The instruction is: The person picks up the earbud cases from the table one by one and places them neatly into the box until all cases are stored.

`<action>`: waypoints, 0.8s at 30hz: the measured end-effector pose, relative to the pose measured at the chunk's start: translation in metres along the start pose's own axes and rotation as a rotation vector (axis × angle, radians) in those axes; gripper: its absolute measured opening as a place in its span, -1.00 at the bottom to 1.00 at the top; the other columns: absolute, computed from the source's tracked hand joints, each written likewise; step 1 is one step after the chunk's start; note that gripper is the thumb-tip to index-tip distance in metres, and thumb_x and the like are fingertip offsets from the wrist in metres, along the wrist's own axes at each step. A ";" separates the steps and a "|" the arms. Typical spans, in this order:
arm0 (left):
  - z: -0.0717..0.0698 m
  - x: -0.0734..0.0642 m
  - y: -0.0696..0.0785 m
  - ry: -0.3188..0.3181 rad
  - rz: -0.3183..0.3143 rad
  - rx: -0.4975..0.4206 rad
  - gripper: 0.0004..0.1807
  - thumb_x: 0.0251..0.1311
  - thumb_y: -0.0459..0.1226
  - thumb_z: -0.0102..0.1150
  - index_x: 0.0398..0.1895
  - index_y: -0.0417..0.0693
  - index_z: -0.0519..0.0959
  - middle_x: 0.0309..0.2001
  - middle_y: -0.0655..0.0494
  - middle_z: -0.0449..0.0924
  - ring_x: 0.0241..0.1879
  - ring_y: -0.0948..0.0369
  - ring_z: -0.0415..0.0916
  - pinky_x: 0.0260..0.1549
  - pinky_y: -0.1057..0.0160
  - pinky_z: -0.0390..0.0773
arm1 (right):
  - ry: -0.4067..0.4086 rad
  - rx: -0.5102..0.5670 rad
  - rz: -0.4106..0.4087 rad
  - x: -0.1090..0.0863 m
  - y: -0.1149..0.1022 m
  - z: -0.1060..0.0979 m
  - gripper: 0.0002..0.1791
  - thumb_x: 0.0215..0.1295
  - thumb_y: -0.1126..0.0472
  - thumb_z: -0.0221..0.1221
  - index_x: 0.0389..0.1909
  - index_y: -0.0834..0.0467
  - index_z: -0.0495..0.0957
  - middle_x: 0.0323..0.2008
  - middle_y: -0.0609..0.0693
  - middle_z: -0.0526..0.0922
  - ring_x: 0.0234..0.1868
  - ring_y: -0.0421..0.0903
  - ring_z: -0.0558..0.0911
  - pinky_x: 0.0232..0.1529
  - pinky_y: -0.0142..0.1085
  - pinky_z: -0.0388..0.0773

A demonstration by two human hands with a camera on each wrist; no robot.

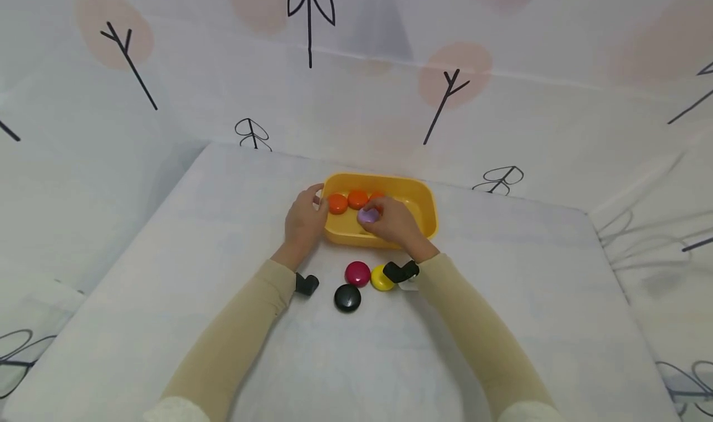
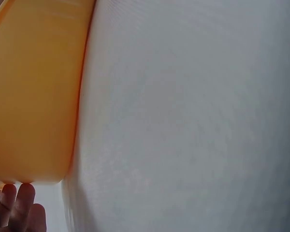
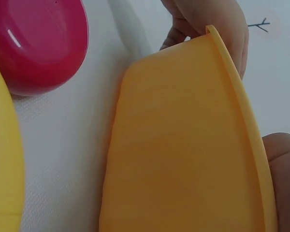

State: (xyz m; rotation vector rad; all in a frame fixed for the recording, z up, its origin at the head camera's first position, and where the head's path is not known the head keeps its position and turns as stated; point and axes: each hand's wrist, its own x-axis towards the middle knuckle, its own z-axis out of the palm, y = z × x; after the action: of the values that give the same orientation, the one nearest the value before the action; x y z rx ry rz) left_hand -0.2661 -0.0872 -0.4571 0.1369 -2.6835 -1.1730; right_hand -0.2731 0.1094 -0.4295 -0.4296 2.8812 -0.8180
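Observation:
A yellow plastic tray [image 1: 420, 202] stands on the white-covered table. My left hand [image 1: 306, 219] grips its left end, thumb at the rim; in the left wrist view the fingertips [image 2: 24, 198] touch the outer wall. My right hand [image 1: 395, 222] reaches over the near rim and pinches a glossy purple disc [image 1: 366, 215] low inside the tray. Several orange discs lie in there: one at the left end [image 1: 337, 203], another beside it [image 1: 358, 199], and a third [image 1: 377, 195] partly covered by the right hand. The right wrist view hides the purple disc behind the tray wall.
In front of the tray lie a crimson disc [image 1: 358, 274], a yellow disc [image 1: 382, 278] and a black disc [image 1: 348, 298]. Part of a white thing [image 1: 410, 283] shows under the right wrist. Patterned white cloth [image 1: 367, 112] rises behind the table.

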 end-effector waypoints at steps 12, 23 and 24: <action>-0.001 -0.001 0.003 0.000 -0.010 -0.008 -0.52 0.14 -0.03 -0.21 0.18 0.18 0.28 -0.25 0.16 0.41 -0.39 0.20 0.34 -0.42 0.29 0.43 | -0.062 0.052 0.056 0.002 0.002 0.000 -0.59 0.03 -0.11 0.13 -0.11 -0.01 0.49 -0.22 -0.12 0.48 -0.18 -0.10 0.41 -0.08 -0.23 0.40; 0.002 0.000 0.000 0.004 -0.012 -0.007 -0.51 0.13 -0.02 -0.21 0.17 0.21 0.27 -0.23 0.19 0.40 -0.39 0.22 0.34 -0.45 0.31 0.42 | -0.116 0.068 0.031 0.012 0.007 0.001 -0.65 -0.03 0.04 0.24 -0.17 -0.05 0.47 -0.21 -0.15 0.45 -0.16 -0.12 0.39 -0.05 -0.25 0.40; 0.003 0.000 0.000 0.005 -0.013 -0.011 -0.52 0.13 -0.02 -0.20 0.17 0.21 0.27 -0.24 0.19 0.40 -0.40 0.22 0.34 -0.45 0.31 0.42 | -0.110 0.060 0.025 0.013 0.007 0.001 -0.66 -0.03 0.04 0.24 -0.18 -0.05 0.47 -0.21 -0.15 0.45 -0.16 -0.12 0.39 -0.04 -0.25 0.39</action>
State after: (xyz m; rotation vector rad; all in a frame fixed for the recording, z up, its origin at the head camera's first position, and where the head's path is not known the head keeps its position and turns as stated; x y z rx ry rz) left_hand -0.2671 -0.0853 -0.4589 0.1552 -2.6753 -1.1898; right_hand -0.2873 0.1110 -0.4343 -0.4175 2.7483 -0.8474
